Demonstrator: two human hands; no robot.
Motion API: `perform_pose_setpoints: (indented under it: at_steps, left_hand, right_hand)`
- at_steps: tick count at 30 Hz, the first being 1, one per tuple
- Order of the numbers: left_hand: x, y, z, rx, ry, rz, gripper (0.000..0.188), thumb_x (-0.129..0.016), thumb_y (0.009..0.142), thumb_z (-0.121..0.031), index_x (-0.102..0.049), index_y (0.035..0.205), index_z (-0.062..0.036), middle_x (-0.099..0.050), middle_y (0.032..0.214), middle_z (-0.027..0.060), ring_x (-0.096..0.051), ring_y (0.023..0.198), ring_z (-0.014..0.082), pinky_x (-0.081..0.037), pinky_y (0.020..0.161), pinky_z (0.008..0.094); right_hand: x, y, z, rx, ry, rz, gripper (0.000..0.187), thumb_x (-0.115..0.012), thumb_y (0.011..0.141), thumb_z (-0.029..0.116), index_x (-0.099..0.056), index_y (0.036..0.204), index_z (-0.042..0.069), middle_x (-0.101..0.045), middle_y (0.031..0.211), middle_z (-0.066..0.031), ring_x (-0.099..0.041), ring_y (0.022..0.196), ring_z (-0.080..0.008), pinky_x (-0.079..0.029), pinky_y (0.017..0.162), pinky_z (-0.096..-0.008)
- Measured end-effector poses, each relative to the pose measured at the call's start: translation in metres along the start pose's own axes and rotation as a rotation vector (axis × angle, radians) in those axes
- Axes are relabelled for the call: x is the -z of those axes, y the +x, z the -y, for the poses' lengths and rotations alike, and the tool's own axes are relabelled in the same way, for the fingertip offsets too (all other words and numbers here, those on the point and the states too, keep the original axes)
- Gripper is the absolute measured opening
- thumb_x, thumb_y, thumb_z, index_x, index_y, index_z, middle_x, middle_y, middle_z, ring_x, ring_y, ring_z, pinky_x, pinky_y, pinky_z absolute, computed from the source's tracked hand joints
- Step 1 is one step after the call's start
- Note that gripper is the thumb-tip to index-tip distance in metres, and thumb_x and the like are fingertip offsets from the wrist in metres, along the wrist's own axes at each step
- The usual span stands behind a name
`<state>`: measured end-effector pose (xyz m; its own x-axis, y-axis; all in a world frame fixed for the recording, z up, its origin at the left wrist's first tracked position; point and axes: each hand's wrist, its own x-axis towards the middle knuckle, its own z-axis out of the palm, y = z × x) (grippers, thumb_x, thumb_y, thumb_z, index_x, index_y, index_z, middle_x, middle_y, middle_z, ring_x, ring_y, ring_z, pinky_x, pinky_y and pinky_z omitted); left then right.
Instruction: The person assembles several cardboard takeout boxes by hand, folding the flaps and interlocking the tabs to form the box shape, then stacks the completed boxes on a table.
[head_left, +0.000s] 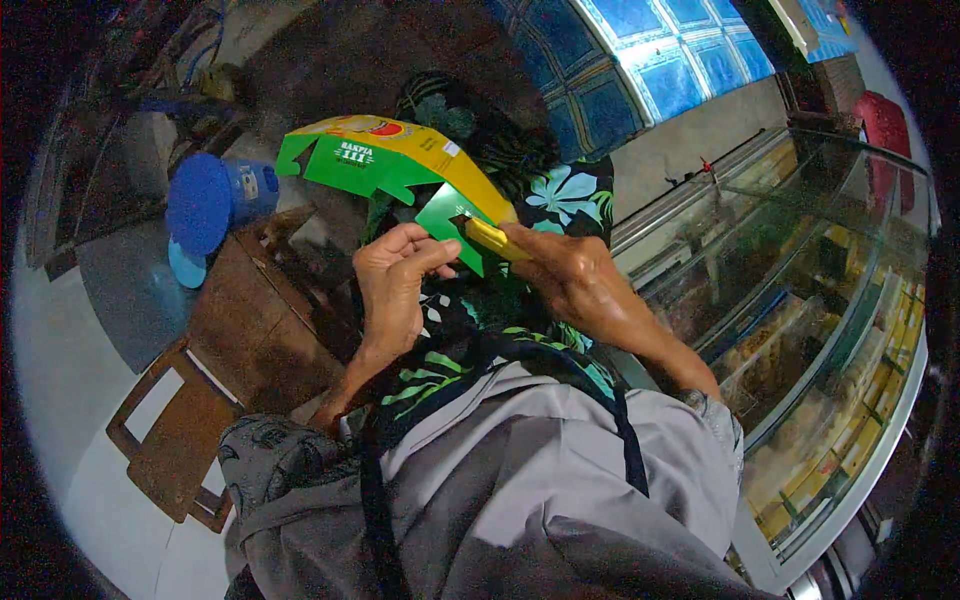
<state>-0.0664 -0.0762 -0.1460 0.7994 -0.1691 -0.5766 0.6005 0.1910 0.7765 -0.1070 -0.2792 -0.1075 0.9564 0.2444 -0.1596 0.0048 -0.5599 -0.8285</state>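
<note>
A partly folded cardboard box (345, 166), green on its side and yellow on top, is held over my lap. My left hand (398, 280) pinches the edge of its green end flap (440, 213) between thumb and fingers. My right hand (575, 275) grips the yellow end of the box, its thumb and index finger at a bright yellow piece (490, 237) that lies against the green flap beside a dark slot. Whether that piece is a tab of the box or a separate thing, I cannot tell. The right hand's other fingers are hidden behind the box.
At the right stands a glass display case (780, 290) with trays inside. A blue tiled surface (650, 60) is at the far right. A wooden chair (190, 420) is on the left, near a blue lidded bucket (250, 190). Dark floral cloth (565, 195) covers my lap.
</note>
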Motion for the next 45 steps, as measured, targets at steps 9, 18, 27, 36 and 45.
perform_pose_setpoints:
  at_steps: [9, 18, 27, 36, 45]
  left_hand:
    - [0.003, -0.003, 0.004, 0.062, 0.033, 0.005, 0.009, -0.067, 0.076, -0.004, -0.059, 0.078, -0.0002, -0.062, 0.071, 0.0084, -0.061, 0.063, 0.0157, -0.05, 0.058, 0.0263]
    - [0.007, -0.002, 0.009, 0.096, -0.1, -0.022, 0.013, -0.064, 0.081, -0.009, -0.057, 0.074, -0.0016, -0.059, 0.072, 0.0067, -0.061, 0.059, 0.0177, -0.052, 0.055, 0.0297]
    - [0.012, 0.0, 0.016, 0.08, -0.059, -0.04, 0.01, -0.066, 0.08, -0.008, -0.06, 0.076, -0.0011, -0.062, 0.073, 0.0076, -0.062, 0.061, 0.0182, -0.052, 0.056, 0.0284]
    - [0.005, -0.004, 0.012, -0.061, 0.123, -0.046, 0.01, -0.067, 0.078, -0.006, -0.063, 0.082, 0.0029, -0.065, 0.074, 0.0081, -0.062, 0.061, 0.0135, -0.049, 0.054, 0.0233]
    - [0.007, -0.009, 0.021, -0.126, 0.256, -0.036, 0.012, -0.065, 0.081, -0.003, -0.064, 0.09, 0.0047, -0.064, 0.073, 0.0064, -0.061, 0.063, 0.0104, -0.047, 0.055, 0.0214]
  right_hand:
    - [0.005, -0.003, 0.005, -0.026, -0.219, 0.122, 0.039, -0.06, 0.082, 0.003, -0.052, 0.12, -0.004, -0.06, 0.079, -0.0221, -0.061, 0.062, -0.0353, -0.047, 0.053, -0.0409]
    - [0.002, -0.006, 0.006, 0.035, -0.319, 0.169, 0.053, -0.054, 0.071, 0.001, -0.047, 0.124, -0.003, -0.06, 0.077, -0.0205, -0.061, 0.06, -0.0347, -0.049, 0.051, -0.0425]
    - [-0.002, -0.008, 0.002, 0.048, -0.3, 0.168, 0.059, -0.055, 0.068, 0.0, -0.043, 0.126, -0.004, -0.059, 0.079, -0.0213, -0.061, 0.062, -0.0343, -0.049, 0.052, -0.0424]
    - [0.003, -0.008, 0.018, 0.081, -0.551, 0.242, 0.056, -0.054, 0.072, 0.005, -0.041, 0.125, -0.005, -0.059, 0.08, -0.0181, -0.063, 0.067, -0.0309, -0.05, 0.052, -0.04]
    - [-0.002, -0.008, 0.022, 0.121, -0.666, 0.274, 0.055, -0.054, 0.073, 0.007, -0.04, 0.123, -0.011, -0.057, 0.079, -0.0185, -0.063, 0.064, -0.0276, -0.05, 0.048, -0.0354]
